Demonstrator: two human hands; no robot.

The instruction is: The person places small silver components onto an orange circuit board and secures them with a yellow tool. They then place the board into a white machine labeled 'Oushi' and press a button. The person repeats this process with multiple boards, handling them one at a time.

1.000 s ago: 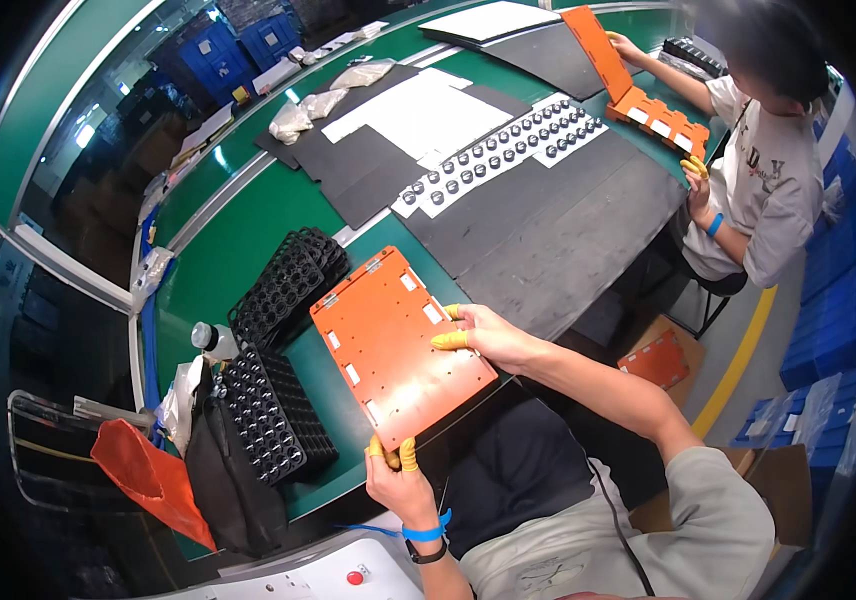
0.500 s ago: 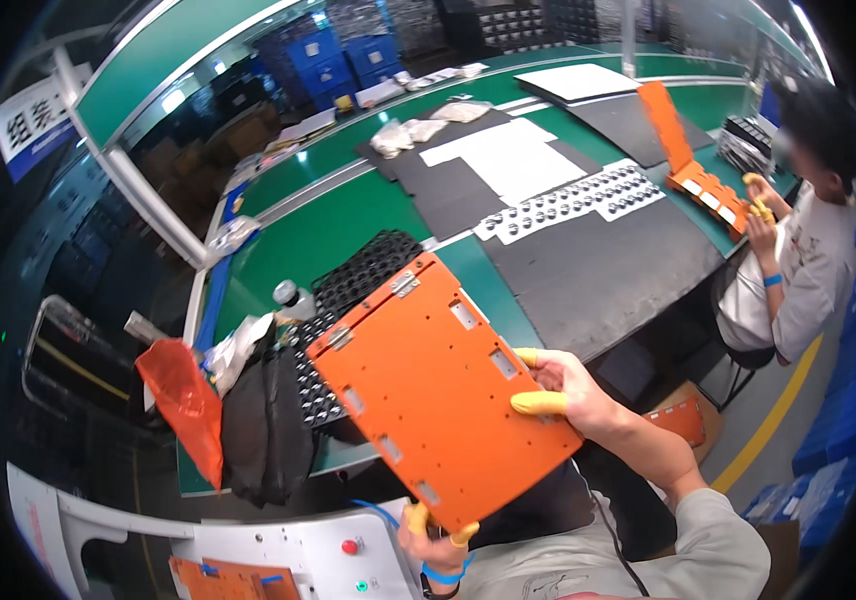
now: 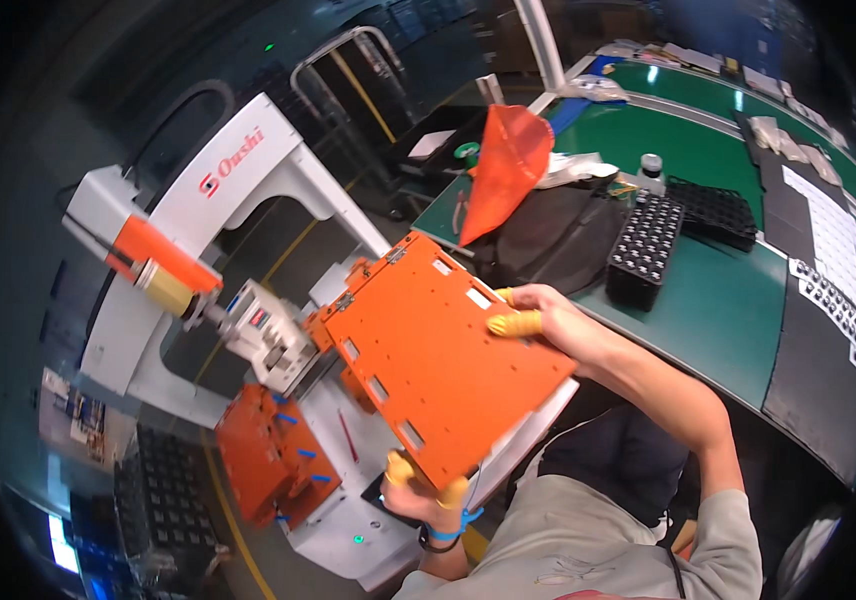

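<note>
A flat orange plate (image 3: 438,360) with hinges, slots and small holes is tilted up between my hands. My right hand (image 3: 548,325) grips its right edge, with yellow covers on thumb and finger. Low at the plate's near-left corner, my left hand (image 3: 423,495) pinches the edge, also in yellow finger covers. The plate is over a white bench machine (image 3: 248,185), with its hinged edge near the machine's head (image 3: 268,335). Beside that head lies a second orange fixture (image 3: 258,450) with blue strips on it. What is under the plate is hidden.
On the green bench (image 3: 718,320) stand a black tray of small round parts (image 3: 645,245), a capped bottle (image 3: 651,172) and a black bag (image 3: 558,235). An orange-red bag (image 3: 508,165) lies at its corner. Stacked black trays (image 3: 163,500) stand at lower left.
My view has swung left, from the bench to the white machine. The orange plate has come over the machine, held in both hands. The co-worker is out of view.
</note>
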